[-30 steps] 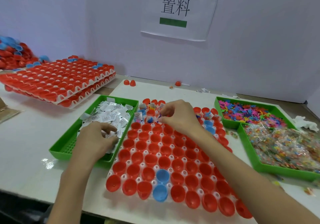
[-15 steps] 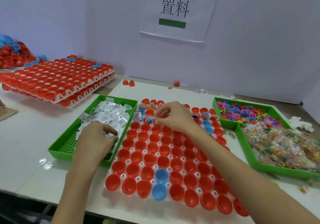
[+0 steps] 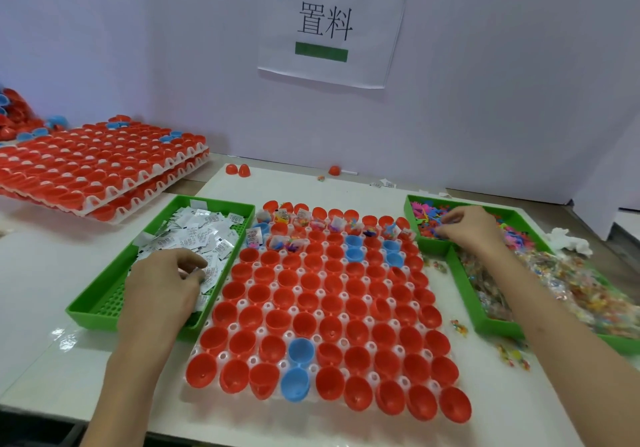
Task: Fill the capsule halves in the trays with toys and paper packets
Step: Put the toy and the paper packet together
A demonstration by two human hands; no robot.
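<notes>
Red halves (image 3: 325, 308): open side up in a white tray (image 3: 224, 355), centre of frame; a few blue ones among them.
Filled part: top row and left end of second row, each cup showing toy bits and a packet; every lower row bare inside.
Next gap (judged): second row, upper centre, just right of the filled cups.
Key relation: gap between the two hands, right of the left hand (image 3: 162, 287), left of the right hand (image 3: 467, 228); neither clearly nearer.
Row axis: left to right across the frame, so filling likely to run sideways along it.
Packets (image 3: 197, 235): white, printed, heaped in green bin (image 3: 104, 294), centre left, touching the tray's edge.
Left hand: down on the heap, fingers curled; packet held or not, cannot tell.
Toys (image 3: 427, 219): small, many-coloured, in green bin (image 3: 414, 204), upper right.
Right hand: fingertips bunched, pinching toys in that bin.
Hands: well apart, one at each side of the tray.
</notes>
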